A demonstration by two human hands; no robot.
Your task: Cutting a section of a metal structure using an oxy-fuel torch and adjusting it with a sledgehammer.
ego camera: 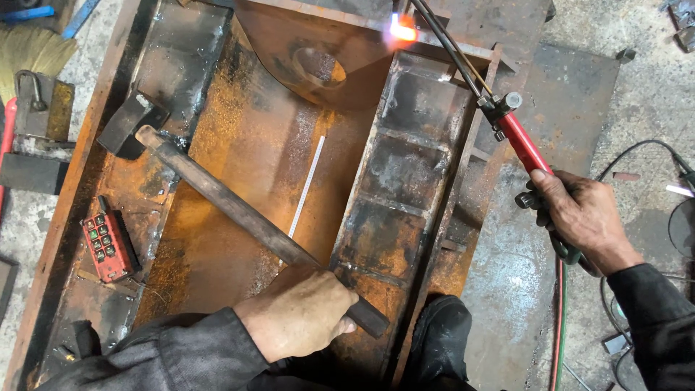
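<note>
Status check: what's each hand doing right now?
Left hand grips sledgehammer handle. Right hand holds lit cutting torch, flame at rusty plate. Path clear.

A sledgehammer with a dark head and long rusty handle was laid diagonally across the frame's centre-left. A red-handled cutting torch, lit, was angled toward the upper centre.

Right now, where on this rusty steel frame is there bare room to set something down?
The widest bare patch is the orange plate between the sledgehammer handle and the steel ruler. The ribbed channel pockets also lie bare. It is crowded by the red remote at the left edge, around the left hand, and by the torch flame in the right hand.
</note>
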